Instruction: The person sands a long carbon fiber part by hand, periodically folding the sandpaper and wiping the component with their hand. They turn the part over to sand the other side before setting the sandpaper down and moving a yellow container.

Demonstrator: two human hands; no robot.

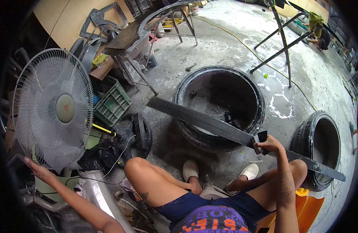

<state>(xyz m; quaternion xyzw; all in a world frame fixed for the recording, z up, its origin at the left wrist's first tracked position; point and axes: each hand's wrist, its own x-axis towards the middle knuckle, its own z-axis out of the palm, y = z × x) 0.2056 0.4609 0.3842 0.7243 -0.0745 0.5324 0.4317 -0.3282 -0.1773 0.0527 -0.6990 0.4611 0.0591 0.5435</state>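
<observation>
Strip (202,121) is crossing the tire (258,93) before me, the right hand (270,143) pinching a block (260,137) at it, the grip of the left hand (41,173) being unclear; uneven pressing could be tipping it off.

Pedestal fan (65,108) left, crate (113,103) between it and centre tyre (259,101); strip (233,134) across centre tyre, apparently over right tyre (301,136) too

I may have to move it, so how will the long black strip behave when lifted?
The strip is probably fairly stiff, since it runs almost straight. Being so long and narrow, it may swing or flex at its ends. Its textured face suggests decent grip.
</observation>
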